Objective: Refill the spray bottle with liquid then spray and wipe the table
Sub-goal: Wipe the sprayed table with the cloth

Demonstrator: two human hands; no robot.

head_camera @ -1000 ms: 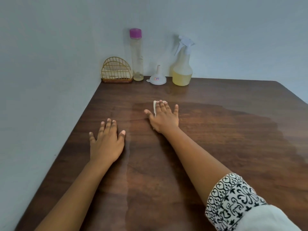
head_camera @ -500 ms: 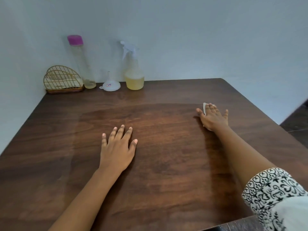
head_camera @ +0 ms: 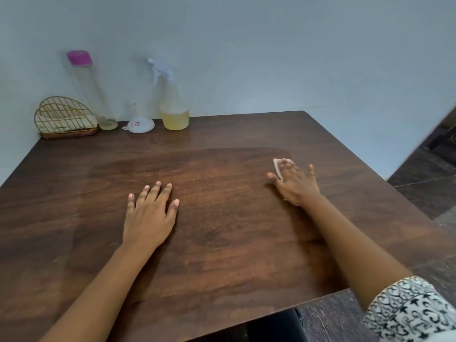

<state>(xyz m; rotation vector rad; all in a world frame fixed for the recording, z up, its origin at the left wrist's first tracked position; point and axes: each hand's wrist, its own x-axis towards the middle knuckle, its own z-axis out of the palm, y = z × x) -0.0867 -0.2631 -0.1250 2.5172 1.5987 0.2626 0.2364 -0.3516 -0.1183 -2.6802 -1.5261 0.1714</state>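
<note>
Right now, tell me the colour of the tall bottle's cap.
Pink-magenta cap, seen best in the head view.

My table (head_camera: pixel 222 243) is dark brown woodgrain. The spray bottle (head_camera: pixel 174 104) holds pale yellow liquid; the tall bottle's cap (head_camera: pixel 79 57) is magenta. My sleeve (head_camera: pixel 409 309) is white with black scrollwork. The cloth (head_camera: pixel 278 166) looks whitish, though blurred.
</note>
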